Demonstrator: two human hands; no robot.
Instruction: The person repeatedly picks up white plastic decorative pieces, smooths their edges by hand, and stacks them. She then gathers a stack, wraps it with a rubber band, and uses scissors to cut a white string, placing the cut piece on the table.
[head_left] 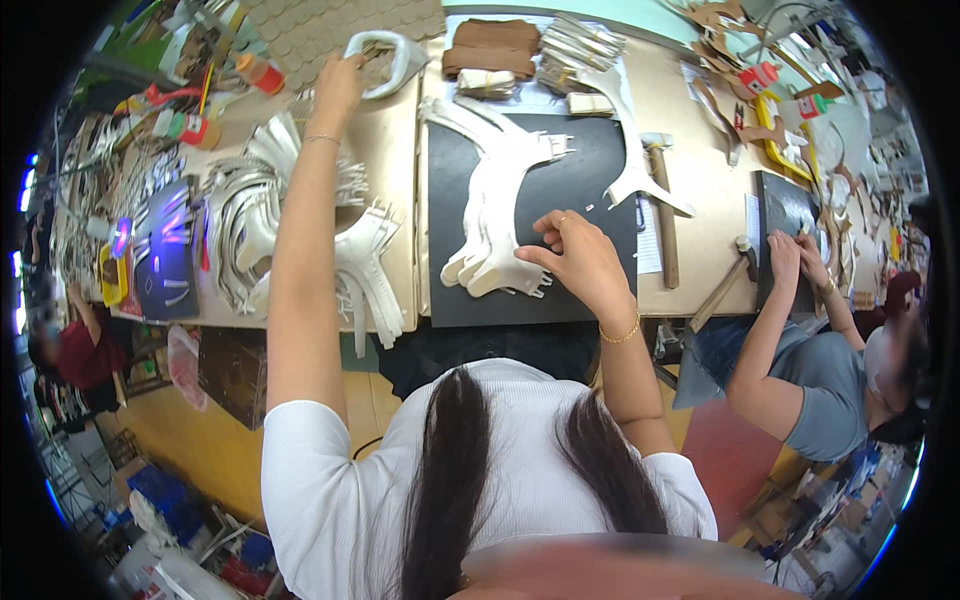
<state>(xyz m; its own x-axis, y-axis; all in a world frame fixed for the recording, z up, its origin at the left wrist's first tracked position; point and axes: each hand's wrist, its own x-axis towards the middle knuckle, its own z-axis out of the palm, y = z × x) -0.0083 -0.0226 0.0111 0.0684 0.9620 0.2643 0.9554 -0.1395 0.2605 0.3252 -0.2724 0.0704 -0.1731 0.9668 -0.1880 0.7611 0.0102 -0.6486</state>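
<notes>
At the far left, my left hand [338, 88] reaches to the rim of a white tub [408, 62] with small tan bits inside; its fingertips are too hidden to show whether they grip. My right hand [585, 258] is over the right part of a black board [600, 150], thumb and fingers apart and nothing visible between them. Beside its thumb lies a stack of white leather-like cut pieces [490, 200] with slotted ends, several layers deep. Another white forked piece [630, 130] lies across the board's right edge.
Piles of white strips [245, 215] spread under my left forearm. A hammer [664, 215] lies right of the board, and brown folded pieces [490, 48] are behind it. Glue bottles [190, 130] stand at left. A co-worker's hands [790, 255] work at right.
</notes>
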